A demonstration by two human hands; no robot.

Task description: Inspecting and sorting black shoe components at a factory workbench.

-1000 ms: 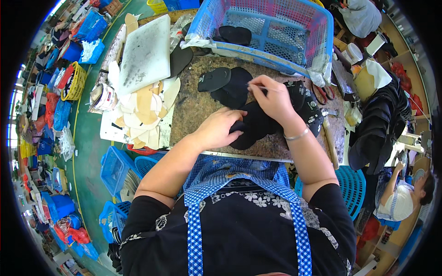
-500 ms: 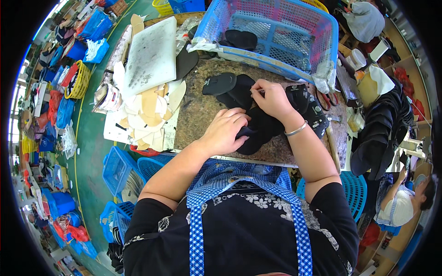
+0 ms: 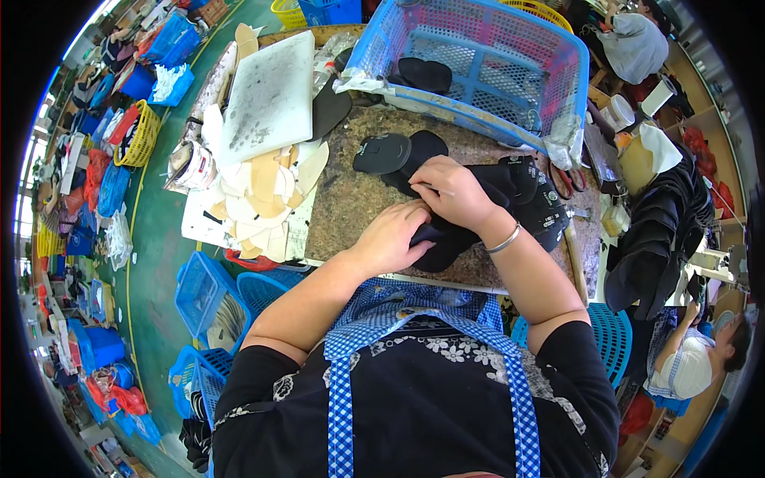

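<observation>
- Since a second ago, both hands have drawn closer together over the dark pieces; right hand [image 3: 454,191] has come down from a raised pinch to lie on the stack.
- Left hand [image 3: 392,237] lies flat, fingers curled onto the near edge of a black shoe piece [image 3: 442,247], likely pinning it so it does not slide on the worktop [image 3: 351,199].
- Right-hand fingers press narrow on the same black material, apparently gripping a thin tool or edge; cannot tell which.
- Piece sits mid-worktop, close to the person's body, within easy reach.
- More black insole-shaped pieces [image 3: 382,151] lie just beyond the hands.
- Blue basket [image 3: 510,95] stands at the far edge, holding one dark piece.
- Tan cut-outs [image 3: 263,187] and a white board [image 3: 271,95] are stacked to the left.
</observation>
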